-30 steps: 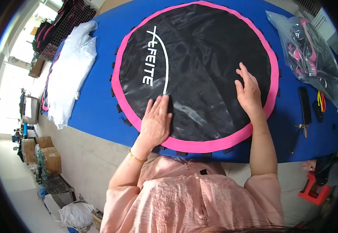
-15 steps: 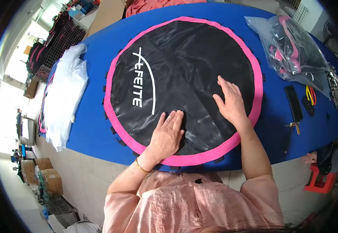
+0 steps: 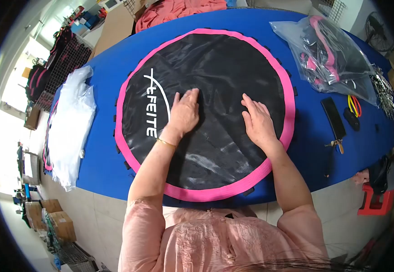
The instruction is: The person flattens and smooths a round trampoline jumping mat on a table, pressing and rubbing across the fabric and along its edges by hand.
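Observation:
A round black trampoline mat (image 3: 224,68) with a pink border and dark tabs around its edge lies flat on the blue table. White "FEITE" lettering runs down its left side. My left hand (image 3: 184,112), with a gold bangle at the wrist, is over the mat's middle beside the lettering, fingers extended. My right hand (image 3: 259,122) is over the right part of the mat, inside the border, its fingers stretched out and thumb apart. Neither hand grasps anything.
On the blue table (image 3: 102,158), clear plastic bags (image 3: 72,122) lie left. At right are a bagged black-and-pink bundle (image 3: 328,54), a black phone-like slab (image 3: 333,119), yellow and red bands (image 3: 354,105) and metal pieces (image 3: 382,90). A red stool (image 3: 372,201) stands below.
My left hand has slid up and left across the mat. My right hand has shifted slightly left and down in view, with the whole scene also shifting a little as the head moves.

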`<state>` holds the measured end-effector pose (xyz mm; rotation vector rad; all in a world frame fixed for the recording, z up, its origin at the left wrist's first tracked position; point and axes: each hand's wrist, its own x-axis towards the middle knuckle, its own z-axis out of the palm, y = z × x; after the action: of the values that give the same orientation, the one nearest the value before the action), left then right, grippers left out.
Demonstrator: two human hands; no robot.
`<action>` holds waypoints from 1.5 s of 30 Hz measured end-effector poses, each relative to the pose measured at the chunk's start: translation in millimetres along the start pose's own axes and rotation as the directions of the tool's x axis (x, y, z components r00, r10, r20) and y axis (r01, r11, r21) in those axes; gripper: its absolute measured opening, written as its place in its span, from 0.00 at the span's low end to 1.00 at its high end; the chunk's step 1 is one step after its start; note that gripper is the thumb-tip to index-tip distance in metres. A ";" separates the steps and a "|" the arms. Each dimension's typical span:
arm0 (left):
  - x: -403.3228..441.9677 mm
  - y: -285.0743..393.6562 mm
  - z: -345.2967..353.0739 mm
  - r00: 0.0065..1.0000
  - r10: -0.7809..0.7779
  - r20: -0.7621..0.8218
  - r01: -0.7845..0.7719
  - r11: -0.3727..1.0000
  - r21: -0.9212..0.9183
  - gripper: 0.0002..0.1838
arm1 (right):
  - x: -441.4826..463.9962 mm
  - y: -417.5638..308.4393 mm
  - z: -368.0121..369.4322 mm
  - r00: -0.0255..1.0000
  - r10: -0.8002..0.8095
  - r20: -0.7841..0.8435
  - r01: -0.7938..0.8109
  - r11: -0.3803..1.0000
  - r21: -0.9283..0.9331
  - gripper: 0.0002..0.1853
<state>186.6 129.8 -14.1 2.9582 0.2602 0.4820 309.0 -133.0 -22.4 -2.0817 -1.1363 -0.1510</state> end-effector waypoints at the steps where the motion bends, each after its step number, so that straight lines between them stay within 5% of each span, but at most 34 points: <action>1: -5.0 14.8 -1.8 0.999 0.052 -0.013 -0.052 0.999 -0.012 0.28 | 1.0 0.6 1.8 1.000 0.013 -0.008 -0.013 1.000 0.004 0.28; 6: -47.5 104.4 -18.5 0.963 0.267 0.036 -0.259 0.954 -0.150 0.31 | 3.8 0.5 1.5 0.999 0.038 -0.032 -0.037 0.999 0.026 0.28; 10: -53.1 103.8 -19.1 0.957 0.286 0.040 -0.278 0.950 -0.140 0.33 | 4.4 1.1 1.3 0.999 0.043 -0.021 -0.042 0.998 0.051 0.28; 19: 0.6 -12.6 -6.3 0.997 -0.073 0.040 0.068 0.993 0.100 0.29 | 4.2 -2.3 0.3 0.996 0.083 -0.016 -0.082 0.994 0.072 0.27; 25: -23.2 64.1 -10.0 0.968 0.251 0.031 -0.248 0.966 -0.080 0.31 | 3.9 -2.1 -0.3 0.997 0.074 -0.026 -0.073 0.995 0.062 0.27; 29: -29.9 94.7 -12.6 0.947 0.320 0.029 -0.313 0.939 -0.142 0.31 | 5.0 -0.1 1.1 0.998 0.041 -0.052 -0.037 0.997 0.072 0.27; 41: 37.6 -70.8 2.6 0.971 -0.229 0.069 0.222 0.970 0.100 0.29 | 5.4 -2.3 -1.9 0.996 0.090 0.002 -0.090 0.992 0.092 0.27; 45: 52.5 -48.0 13.2 0.980 -0.184 0.071 0.184 0.983 0.008 0.29 | 6.1 -2.8 -1.4 0.997 0.080 0.001 -0.080 0.995 0.067 0.27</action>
<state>232.8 185.3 -18.2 2.9079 0.5212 0.3519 310.9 -128.9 -17.3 -2.0634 -1.0411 -0.0751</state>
